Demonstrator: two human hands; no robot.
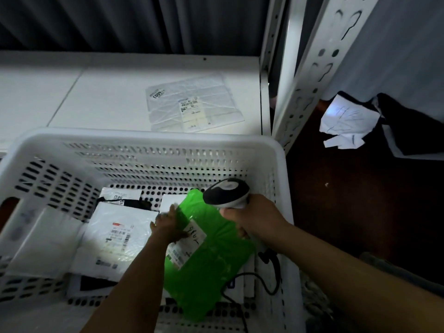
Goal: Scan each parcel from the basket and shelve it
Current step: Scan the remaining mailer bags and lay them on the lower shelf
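1. A green plastic mailer parcel is held tilted over the right half of the white perforated plastic basket. Its white printed label is turned upward, apparently so that the code can be read.
2. The left hand is clamped on the green parcel's left edge beside the label, with the fingers curled onto the film. Part of the label is covered by it.
3. The right hand is closed round the grip of a white and dark grey handheld scanner. The scanner's head is held above the parcel's far end, near the basket's right wall. A black cable trails toward the basket's near right corner.
4. The step in hand is judged to be scanning; this parcel is not yet shelved.
5. Several white mailer parcels are left lying flat on the basket floor, toward its left and far sides, and are presumed to be awaiting their turn.
6. One clear bubble-wrap parcel is laid flat, label up, at the right end of the white shelf behind the basket.
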